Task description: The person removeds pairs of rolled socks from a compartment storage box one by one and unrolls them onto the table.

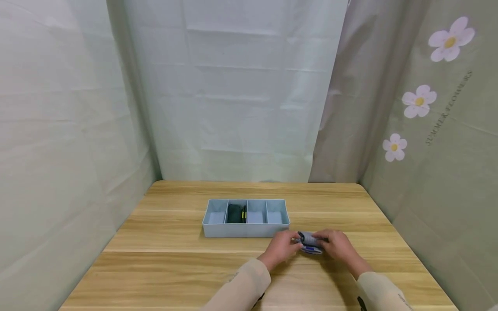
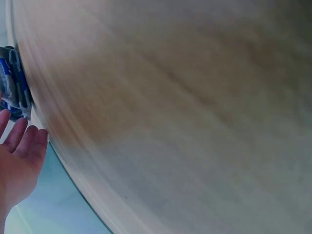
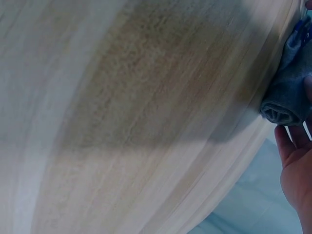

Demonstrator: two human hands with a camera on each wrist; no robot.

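A grey sock (image 1: 310, 239) with blue patterning lies partly rolled up on the table, right of the organizer box's front corner. At its left end, my left hand (image 1: 283, 248) holds it between thumb and fingers. My right hand (image 1: 337, 246) grips the opposite end. The rolled end of the sock (image 3: 282, 113) shows as a spiral in the right wrist view, with fingers of the right hand (image 3: 297, 168) beside it. Layered blue and grey fabric of the sock (image 2: 13, 85) appears at the edge of the left wrist view, above the left hand (image 2: 22, 163).
A light blue organizer box (image 1: 245, 231) with several compartments stands behind the hands on the wooden table (image 1: 163, 268). In its second compartment from the left sits a dark fabric bundle (image 1: 235, 214) with yellow marks. Pale curtains (image 1: 233, 95) enclose the table's back and sides.
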